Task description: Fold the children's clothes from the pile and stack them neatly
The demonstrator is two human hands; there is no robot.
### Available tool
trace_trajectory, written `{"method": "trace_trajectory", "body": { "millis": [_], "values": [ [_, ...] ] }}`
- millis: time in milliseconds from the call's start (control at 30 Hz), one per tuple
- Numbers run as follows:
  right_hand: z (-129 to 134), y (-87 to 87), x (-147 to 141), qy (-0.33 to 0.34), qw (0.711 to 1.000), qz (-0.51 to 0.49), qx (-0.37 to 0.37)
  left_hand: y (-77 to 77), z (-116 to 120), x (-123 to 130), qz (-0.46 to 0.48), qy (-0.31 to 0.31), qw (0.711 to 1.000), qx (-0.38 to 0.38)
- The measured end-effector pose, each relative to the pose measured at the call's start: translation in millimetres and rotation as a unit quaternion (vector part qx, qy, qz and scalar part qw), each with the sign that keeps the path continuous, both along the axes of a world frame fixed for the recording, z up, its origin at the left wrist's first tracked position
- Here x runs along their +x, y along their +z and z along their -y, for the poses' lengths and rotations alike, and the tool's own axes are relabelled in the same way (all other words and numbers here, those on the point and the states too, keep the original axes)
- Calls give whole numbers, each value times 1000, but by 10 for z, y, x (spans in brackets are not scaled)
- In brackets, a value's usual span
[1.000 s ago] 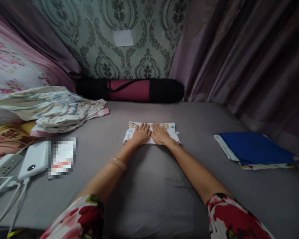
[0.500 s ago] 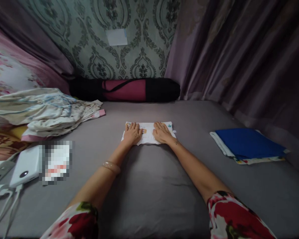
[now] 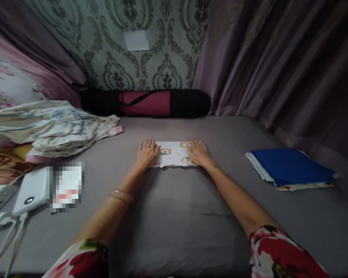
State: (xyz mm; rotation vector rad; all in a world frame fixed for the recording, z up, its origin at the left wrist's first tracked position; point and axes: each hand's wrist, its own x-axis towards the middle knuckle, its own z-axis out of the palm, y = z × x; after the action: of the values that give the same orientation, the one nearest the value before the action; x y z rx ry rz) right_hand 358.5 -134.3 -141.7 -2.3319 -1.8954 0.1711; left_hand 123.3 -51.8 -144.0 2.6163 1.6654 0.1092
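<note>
A folded white cloth (image 3: 174, 156) with small orange and green prints lies flat on the grey bed sheet (image 3: 174, 208) in front of me. My left hand (image 3: 147, 153) rests palm down over its left end, fingers stretched out. Over the right end lies my right hand (image 3: 199, 152), also flat with its fingers extended. Both hands cover the cloth's side edges. Its front edge is slightly wavy, with a small corner poking out near the left hand.
To the right is a folded stack with a blue cloth (image 3: 292, 166) on top. Crumpled pale clothes (image 3: 66, 127) lie at left, above a white power bank (image 3: 31, 191), a power strip (image 3: 0, 197) and cables. A long black and pink bag (image 3: 146, 103) lies along the wall.
My hands have slid apart over the cloth, the left one leftward and the right one rightward, out to its ends. More of the printed middle now shows.
</note>
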Motion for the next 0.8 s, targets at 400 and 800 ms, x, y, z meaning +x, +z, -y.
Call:
{"method": "trace_trajectory", "body": {
  "millis": [400, 800],
  "values": [
    [30, -85, 176, -14, 999, 25, -19, -65, -50, -151, 11, 9, 999, -31],
    [17, -123, -533, 28, 992, 33, 115, -107, 485, 433, 40, -52, 997, 51]
  ]
}}
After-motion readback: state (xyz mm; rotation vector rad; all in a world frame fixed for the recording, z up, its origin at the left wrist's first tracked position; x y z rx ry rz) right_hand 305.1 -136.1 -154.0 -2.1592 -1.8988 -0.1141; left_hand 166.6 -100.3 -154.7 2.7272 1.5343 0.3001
